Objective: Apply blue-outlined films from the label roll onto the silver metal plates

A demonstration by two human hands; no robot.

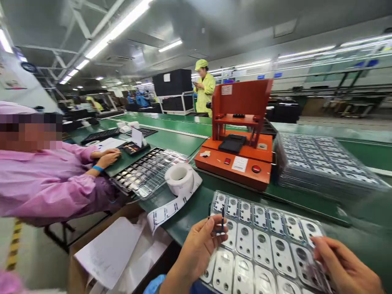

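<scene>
My left hand (200, 241) pinches a thin black frame-shaped strip (223, 216) with narrow upright sides, held over the left part of a clear plastic tray (306, 213). In the tray lie rows of silver rectangular plates (262, 245), each with one large round feature and small holes. My right hand (346, 261) is at the tray's right side, thumb and fingers closed together over the plates. What it pinches, if anything, I cannot make out. Left of the tray, a roll of white tape (179, 179) trails a strip bearing dark frame-shaped pieces.
A red press machine (235, 163) stands behind the tray. Stacked plate-filled trays (327, 159) rise at the right. A black grid tray (143, 169) lies left, near a seated co-worker in pink (61, 179). Below the bench edge, a cardboard box (76, 269) holds white paper.
</scene>
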